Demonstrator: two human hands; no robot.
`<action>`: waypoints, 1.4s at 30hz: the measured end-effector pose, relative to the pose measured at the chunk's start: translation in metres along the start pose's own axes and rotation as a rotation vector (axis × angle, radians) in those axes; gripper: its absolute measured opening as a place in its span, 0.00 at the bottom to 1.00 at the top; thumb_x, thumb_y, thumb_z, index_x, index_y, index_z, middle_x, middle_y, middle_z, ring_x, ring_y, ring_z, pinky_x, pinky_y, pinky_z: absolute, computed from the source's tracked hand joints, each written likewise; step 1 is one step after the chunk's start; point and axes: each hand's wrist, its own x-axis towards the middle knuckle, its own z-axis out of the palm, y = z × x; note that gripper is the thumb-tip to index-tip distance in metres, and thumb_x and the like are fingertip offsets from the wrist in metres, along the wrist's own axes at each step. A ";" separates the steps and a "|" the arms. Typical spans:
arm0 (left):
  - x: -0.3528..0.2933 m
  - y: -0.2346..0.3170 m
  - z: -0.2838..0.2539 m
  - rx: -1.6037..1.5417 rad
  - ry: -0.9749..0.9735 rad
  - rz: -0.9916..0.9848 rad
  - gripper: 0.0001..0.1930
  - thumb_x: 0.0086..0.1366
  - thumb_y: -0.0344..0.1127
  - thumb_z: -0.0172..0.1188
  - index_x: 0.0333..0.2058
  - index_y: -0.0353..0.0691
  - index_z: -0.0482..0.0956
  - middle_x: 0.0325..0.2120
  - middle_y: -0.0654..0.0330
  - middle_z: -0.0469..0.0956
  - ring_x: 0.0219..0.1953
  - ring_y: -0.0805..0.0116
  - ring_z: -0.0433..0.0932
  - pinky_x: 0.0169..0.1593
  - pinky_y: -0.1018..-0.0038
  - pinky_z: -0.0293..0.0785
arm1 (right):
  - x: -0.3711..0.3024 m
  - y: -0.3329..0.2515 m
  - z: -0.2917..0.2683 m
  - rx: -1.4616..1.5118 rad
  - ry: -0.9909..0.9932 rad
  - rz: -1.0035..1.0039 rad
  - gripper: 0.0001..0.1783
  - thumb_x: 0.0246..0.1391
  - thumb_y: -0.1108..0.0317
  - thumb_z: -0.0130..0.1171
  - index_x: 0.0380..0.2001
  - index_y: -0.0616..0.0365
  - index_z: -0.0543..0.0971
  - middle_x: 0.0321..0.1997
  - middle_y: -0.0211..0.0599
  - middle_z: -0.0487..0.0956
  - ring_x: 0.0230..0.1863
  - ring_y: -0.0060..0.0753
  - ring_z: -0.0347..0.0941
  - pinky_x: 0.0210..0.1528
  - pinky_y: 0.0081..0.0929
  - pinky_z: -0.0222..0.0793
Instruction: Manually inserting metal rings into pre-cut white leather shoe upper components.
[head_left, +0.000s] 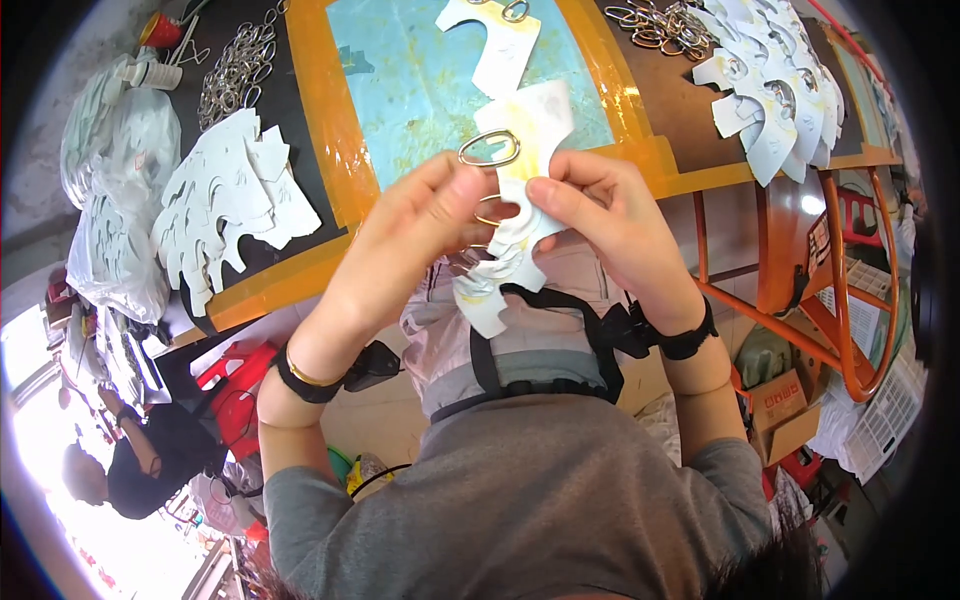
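Note:
Both of my hands meet over the near edge of the table, around curved white cut-out pieces (540, 115) with yellowish stains. My left hand (425, 215) is closed, pinching a silver oval metal ring (490, 148) against the upper piece. More rings show below it, partly hidden by my fingers. My right hand (615, 205) grips the right edge of the white pieces, thumb on top. The lower pieces (482, 308) hang toward my lap, overlapping each other. Farther up the table lies another white piece (500, 50) with rings on it.
On the left are a stack of white cut-outs (225, 195), a heap of metal rings (238, 75) and a plastic bag (120, 200). More rings (660, 28) and ringed white pieces (775, 90) lie right. An orange metal frame (850, 340) stands beside the table. A person (150, 460) is at lower left.

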 end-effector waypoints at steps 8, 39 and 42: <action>0.013 0.005 -0.006 -0.695 -0.119 -0.046 0.22 0.64 0.38 0.49 0.53 0.31 0.64 0.42 0.55 0.75 0.38 0.68 0.77 0.40 0.67 0.78 | -0.002 0.000 0.005 -0.056 -0.046 -0.047 0.09 0.55 0.67 0.56 0.32 0.61 0.72 0.29 0.26 0.73 0.29 0.13 0.69 0.29 0.15 0.66; 0.018 -0.012 0.034 -0.390 0.307 0.265 0.17 0.68 0.39 0.41 0.51 0.36 0.63 0.38 0.60 0.72 0.33 0.77 0.74 0.35 0.80 0.74 | 0.026 0.013 0.028 0.217 0.177 -0.194 0.12 0.60 0.63 0.54 0.25 0.59 0.72 0.22 0.22 0.73 0.24 0.07 0.64 0.24 0.10 0.59; 0.018 -0.027 0.041 -0.346 0.359 0.380 0.12 0.69 0.40 0.42 0.44 0.39 0.65 0.36 0.62 0.73 0.33 0.79 0.73 0.32 0.84 0.72 | 0.025 0.014 0.034 0.155 0.241 -0.361 0.12 0.59 0.66 0.55 0.23 0.59 0.70 0.22 0.21 0.72 0.23 0.04 0.60 0.24 0.10 0.55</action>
